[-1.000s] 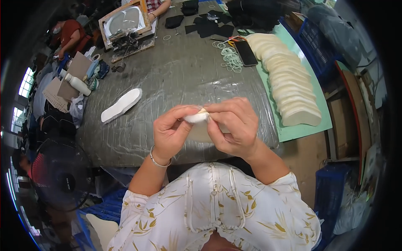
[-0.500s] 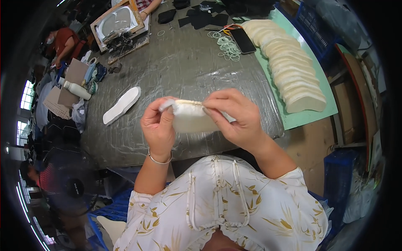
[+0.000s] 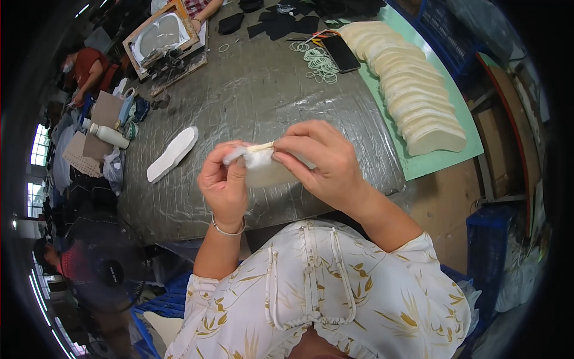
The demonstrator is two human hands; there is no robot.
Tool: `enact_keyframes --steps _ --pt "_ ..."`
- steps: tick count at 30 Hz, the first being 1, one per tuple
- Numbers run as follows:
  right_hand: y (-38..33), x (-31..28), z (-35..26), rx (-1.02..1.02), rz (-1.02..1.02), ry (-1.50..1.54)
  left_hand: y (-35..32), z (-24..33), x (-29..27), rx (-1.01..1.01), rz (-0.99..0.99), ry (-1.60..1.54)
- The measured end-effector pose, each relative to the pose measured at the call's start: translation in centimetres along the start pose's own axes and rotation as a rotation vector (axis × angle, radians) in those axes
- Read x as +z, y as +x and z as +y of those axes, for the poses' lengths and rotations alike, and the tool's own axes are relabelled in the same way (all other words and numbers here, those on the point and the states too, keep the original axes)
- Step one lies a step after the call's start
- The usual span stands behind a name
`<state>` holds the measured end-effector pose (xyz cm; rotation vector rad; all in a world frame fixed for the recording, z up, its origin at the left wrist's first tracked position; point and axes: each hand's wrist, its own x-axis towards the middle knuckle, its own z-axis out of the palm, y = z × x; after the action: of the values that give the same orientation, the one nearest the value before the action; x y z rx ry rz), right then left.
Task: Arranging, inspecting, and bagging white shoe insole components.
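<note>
Above the near part of the table I hold a pale, soft-looking piece [image 3: 263,175] with a cream folded edge along its top and fluffy white material at its left end. My left hand [image 3: 222,182] pinches that left end between thumb and fingers. My right hand [image 3: 323,160] grips the folded edge near its middle with thumb and fingertips, covering part of the piece. To the left of my hands lies a white shoe insole [image 3: 173,154], flat on the plastic-covered table [image 3: 257,90] and touched by neither hand.
At right, a long overlapping row of cream pieces [image 3: 439,137] rests on a green board [image 3: 421,167]. Further back are a phone [image 3: 341,54], pale green rubber bands [image 3: 321,66] and black scraps [image 3: 287,25]. A wooden frame [image 3: 160,39] and a white bottle [image 3: 110,135] stand left; a co-worker's hand [image 3: 196,25] shows behind.
My right hand has slid left along the folded edge, closer to my left hand. The left hand keeps its pinch. The whole view has shifted slightly.
</note>
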<state>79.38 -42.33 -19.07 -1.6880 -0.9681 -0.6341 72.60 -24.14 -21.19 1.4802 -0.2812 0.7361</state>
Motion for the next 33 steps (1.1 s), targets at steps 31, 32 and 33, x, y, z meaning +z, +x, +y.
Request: enact_keyframes --steps 31,32,33 --pt "-0.1 -0.7 3.2 0.211 -0.153 0.297 0.9 -1.9 -1.6 -0.372 0.042 -0.113" --pt "-0.1 -0.6 3.0 0.216 -0.150 0.295 0.8 -2.1 -1.6 -0.353 0.036 -0.115" --pt "-0.1 -0.4 2.9 0.136 -0.122 0.212 0.8 -2.0 -1.3 -0.356 0.032 -0.116"
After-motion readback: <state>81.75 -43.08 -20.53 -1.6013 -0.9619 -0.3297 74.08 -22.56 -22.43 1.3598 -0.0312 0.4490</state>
